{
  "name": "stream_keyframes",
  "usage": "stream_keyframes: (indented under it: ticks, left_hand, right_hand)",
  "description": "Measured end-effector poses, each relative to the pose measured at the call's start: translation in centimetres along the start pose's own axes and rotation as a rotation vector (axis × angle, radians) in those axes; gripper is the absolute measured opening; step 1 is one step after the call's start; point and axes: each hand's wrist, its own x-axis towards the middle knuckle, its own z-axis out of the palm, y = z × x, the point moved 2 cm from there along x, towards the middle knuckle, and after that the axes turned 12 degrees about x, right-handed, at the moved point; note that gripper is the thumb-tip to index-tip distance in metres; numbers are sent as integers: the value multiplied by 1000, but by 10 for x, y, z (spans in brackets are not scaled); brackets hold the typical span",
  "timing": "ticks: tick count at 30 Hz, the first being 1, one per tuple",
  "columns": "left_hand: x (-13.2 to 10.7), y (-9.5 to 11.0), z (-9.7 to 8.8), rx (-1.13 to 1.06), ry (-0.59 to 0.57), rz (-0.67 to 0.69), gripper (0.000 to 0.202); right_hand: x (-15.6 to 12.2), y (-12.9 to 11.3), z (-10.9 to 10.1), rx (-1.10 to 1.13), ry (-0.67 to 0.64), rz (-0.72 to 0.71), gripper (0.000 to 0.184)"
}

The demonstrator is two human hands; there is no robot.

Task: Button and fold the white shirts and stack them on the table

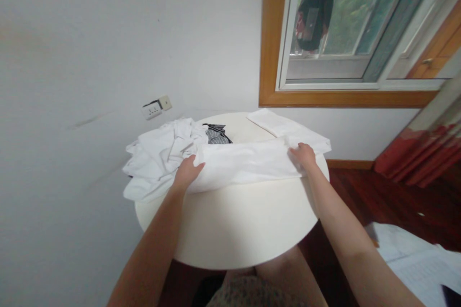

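A white cloth, folded into a long strip (pixel 241 163), lies across the round table. My left hand (pixel 187 171) grips its left end, with the thumb and fingers at the edge. At the right end, my right hand (pixel 304 155) holds the cloth, its fingertips pressed into the fabric. Beside my left hand is a crumpled heap of white cloth (pixel 158 156). A folded white cloth piece (pixel 288 127) lies behind the strip at the back right. Between the heap and that piece, a black-and-white striped cloth (pixel 218 135) shows partly.
The round white table (pixel 245 230) stands against the wall, below a wood-framed window (pixel 272 57). A wall socket (pixel 153 110) is at the back left. A red and pale curtain (pixel 414 148) hangs at right. White papers or cloth (pixel 414 254) lie at the lower right.
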Motion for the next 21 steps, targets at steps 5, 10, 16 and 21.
stream_keyframes:
  ticks: [5,10,16,21]
  left_hand:
    - [0,-5,-11,-141,-91,5,37]
    - [-1,-15,-11,-427,-249,33,34]
    - [-9,-15,-15,-876,-444,83,53]
    - [-17,-2,-26,-775,-398,109,57]
  right_hand:
    - [0,1,2,136,29,-25,48]
    - [3,5,3,203,60,-18,52]
    - [-4,-7,-25,481,114,-186,41]
    - [-32,-4,-74,750,115,-347,43]
